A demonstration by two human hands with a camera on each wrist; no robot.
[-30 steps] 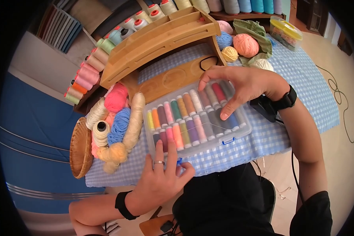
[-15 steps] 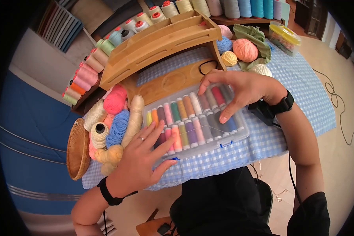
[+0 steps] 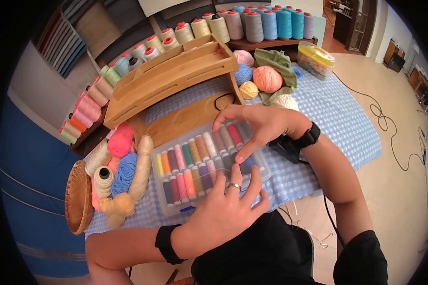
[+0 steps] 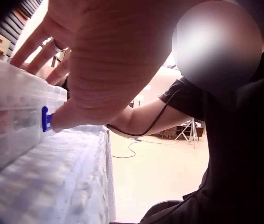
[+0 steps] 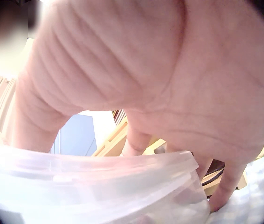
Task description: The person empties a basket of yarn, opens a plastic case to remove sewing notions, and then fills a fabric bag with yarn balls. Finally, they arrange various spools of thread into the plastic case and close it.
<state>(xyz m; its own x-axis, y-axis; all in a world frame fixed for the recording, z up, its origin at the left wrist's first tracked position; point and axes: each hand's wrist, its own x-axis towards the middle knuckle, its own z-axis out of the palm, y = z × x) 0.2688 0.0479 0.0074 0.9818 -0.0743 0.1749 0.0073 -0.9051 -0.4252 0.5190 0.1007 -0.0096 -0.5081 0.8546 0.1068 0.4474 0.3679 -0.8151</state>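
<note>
A clear lidded box (image 3: 168, 209) of coloured thread spools lies on the checked cloth in the head view. My right hand (image 3: 271, 124) grips its right part from above, thumb on the lid; in the right wrist view this hand (image 5: 160, 70) has fingers reaching down past the box's edge (image 5: 99, 186). My left hand (image 3: 226, 209) is at the front right side, fingers extended over the lid. In the left wrist view, the left hand's (image 4: 104, 60) thumb touches a blue latch (image 4: 47, 120). Another blue latch (image 3: 188, 208) shows at the front left.
Behind the box stands a wooden shelf (image 3: 171, 78). Yarn skeins (image 3: 124, 173) and a wicker basket (image 3: 79, 197) lie left; yarn balls (image 3: 267, 79) and a yellow-lidded container (image 3: 316, 59) stand back right. A black device (image 3: 285, 148) sits beneath my right wrist.
My left hand has moved from the box's left side to its front right side, by the latch there. The right hand keeps its place on the box. The head view has shifted.
</note>
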